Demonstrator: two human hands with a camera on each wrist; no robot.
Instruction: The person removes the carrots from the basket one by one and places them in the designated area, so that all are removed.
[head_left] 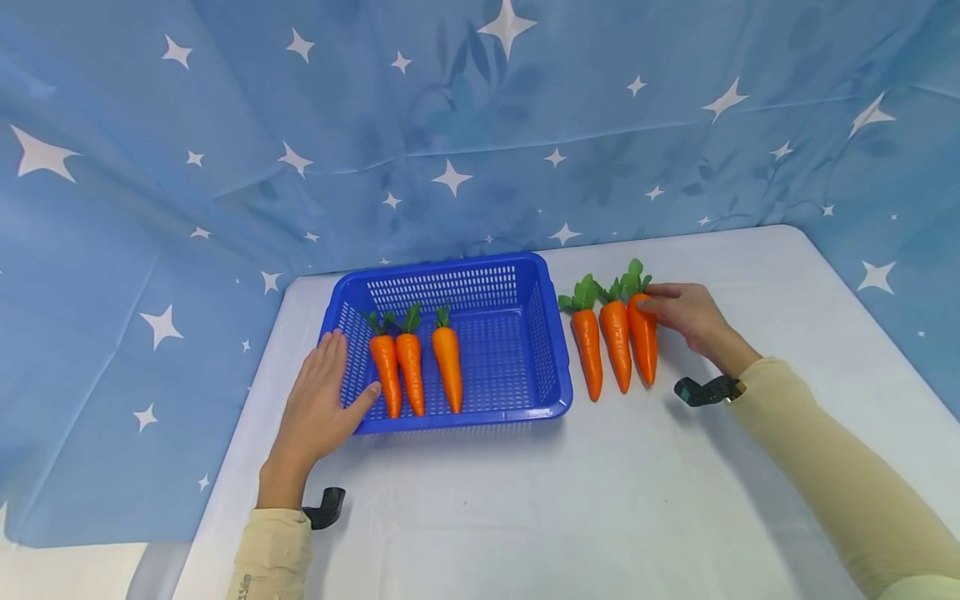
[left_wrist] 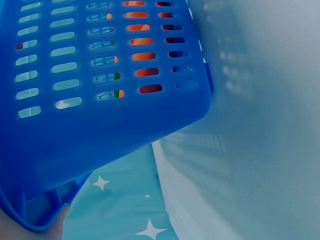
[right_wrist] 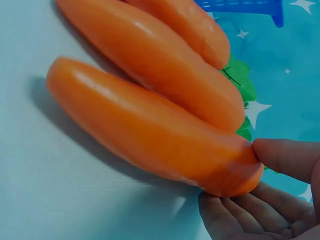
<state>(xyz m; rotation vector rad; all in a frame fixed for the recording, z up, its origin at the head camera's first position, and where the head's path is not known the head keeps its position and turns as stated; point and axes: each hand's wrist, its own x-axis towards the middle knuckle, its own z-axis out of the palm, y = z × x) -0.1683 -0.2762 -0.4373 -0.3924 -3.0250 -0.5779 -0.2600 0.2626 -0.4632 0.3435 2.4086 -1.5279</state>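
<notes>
A blue plastic basket [head_left: 510, 415] holds three orange carrots, among them the rightmost carrot [head_left: 447, 362] with its short green top. My left hand [head_left: 318, 400] rests on the basket's left rim, fingers straight and thumb over the front corner. To the right of the basket, three leafy carrots lie side by side on the table. My right hand [head_left: 686, 315] pinches the rightmost carrot [right_wrist: 155, 132] near its leafy end, thumb on top and fingers along its side. Beside it lie the middle carrot [head_left: 617, 343] and the left carrot [head_left: 588, 350].
A white-covered table [head_left: 585, 500] bears everything. Behind it and at the sides hangs a blue cloth [head_left: 360, 100] with white stars. A small black wrist camera [head_left: 705, 392] sits at my right wrist, another black camera [head_left: 327, 508] at my left.
</notes>
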